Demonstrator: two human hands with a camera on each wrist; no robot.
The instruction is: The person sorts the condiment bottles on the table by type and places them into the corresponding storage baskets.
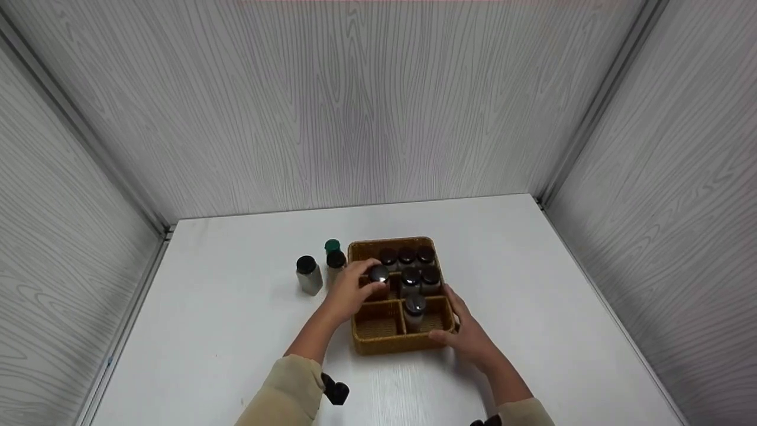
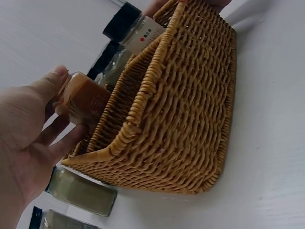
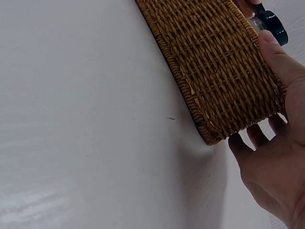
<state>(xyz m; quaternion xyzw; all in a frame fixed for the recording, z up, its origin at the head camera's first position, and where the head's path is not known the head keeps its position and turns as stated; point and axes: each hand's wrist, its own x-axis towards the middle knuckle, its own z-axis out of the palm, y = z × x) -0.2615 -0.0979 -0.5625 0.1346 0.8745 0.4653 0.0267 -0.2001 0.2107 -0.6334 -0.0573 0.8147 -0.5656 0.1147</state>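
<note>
My left hand (image 1: 348, 293) pinches a glass spice jar (image 2: 86, 99) of orange-brown powder between thumb and fingers. The jar is at the middle left compartment of a woven wicker basket (image 1: 403, 344), partway below the rim in the left wrist view; its dark lid (image 1: 378, 273) faces up in the head view. With the thumb over the rim and the fingers along the outer side, my right hand (image 1: 473, 338) grips the basket's near right corner. Inside the basket stand several dark-lidded jars, including one jar (image 1: 414, 310) by the front divider.
Left of the basket stand two black-lidded jars, a grey-green jar (image 1: 309, 279) and another jar (image 1: 335, 263) close to the basket wall. Behind the latter shows a green lid (image 1: 332, 245). Grey wood-grain panels (image 1: 355, 106) enclose the white table (image 1: 236, 331) at the back and sides.
</note>
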